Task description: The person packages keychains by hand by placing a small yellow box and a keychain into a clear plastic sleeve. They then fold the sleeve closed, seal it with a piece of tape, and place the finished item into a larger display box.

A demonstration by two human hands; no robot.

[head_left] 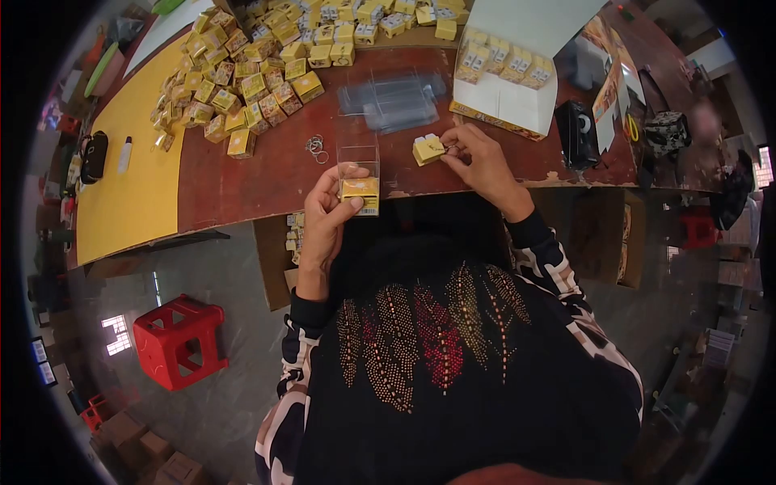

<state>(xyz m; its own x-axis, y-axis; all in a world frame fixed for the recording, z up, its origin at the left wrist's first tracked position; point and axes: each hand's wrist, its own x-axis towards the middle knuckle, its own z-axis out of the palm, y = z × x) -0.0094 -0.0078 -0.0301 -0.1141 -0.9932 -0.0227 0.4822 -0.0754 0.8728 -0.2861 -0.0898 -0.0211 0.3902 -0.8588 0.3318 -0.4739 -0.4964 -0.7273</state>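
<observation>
My left hand (327, 212) grips a small yellow box (360, 195) that sits in the bottom of a clear plastic case (358, 149), held upright at the table's near edge. My right hand (482, 166) rests on the table to the right. Its fingertips pinch the edge of a second small yellow-and-white box (428, 149) lying on the red-brown table (267, 182).
A heap of several yellow boxes (242, 81) covers the far left of the table beside a yellow sheet (133, 178). Flat clear plastic cases (394, 99) lie in the middle. A white carton (505, 81) holding boxes stands at right. Rubber bands (316, 147) lie near. A red stool (178, 339) stands on the floor.
</observation>
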